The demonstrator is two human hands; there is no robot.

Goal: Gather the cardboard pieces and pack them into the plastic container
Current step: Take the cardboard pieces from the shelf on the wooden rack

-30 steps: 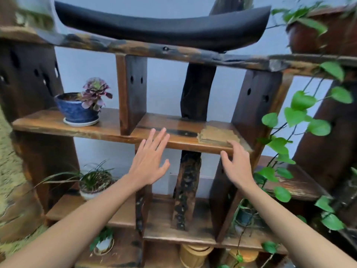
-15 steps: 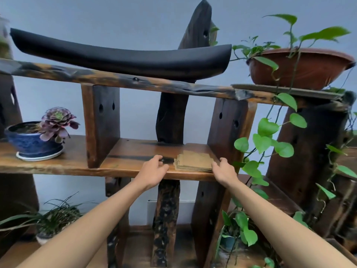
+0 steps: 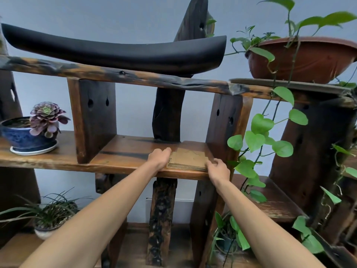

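Head view: stack of cardboard pieces (image 3: 188,159) lies flat on wooden shelf (image 3: 123,154), near its front edge, between two dark uprights. Left hand (image 3: 159,157) curled against stack's left side, right hand (image 3: 218,168) curled on its front right corner; both touching, grip looks closed onto stack edges, stack not lifted. Blue potted succulent (image 3: 32,130) well apart at left. Green vine (image 3: 260,136) hangs just right.

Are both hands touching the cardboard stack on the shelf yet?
Touching. In the head view the left hand presses the left edge of the cardboard stack and the right hand curls onto its right front corner, with no gap visible.
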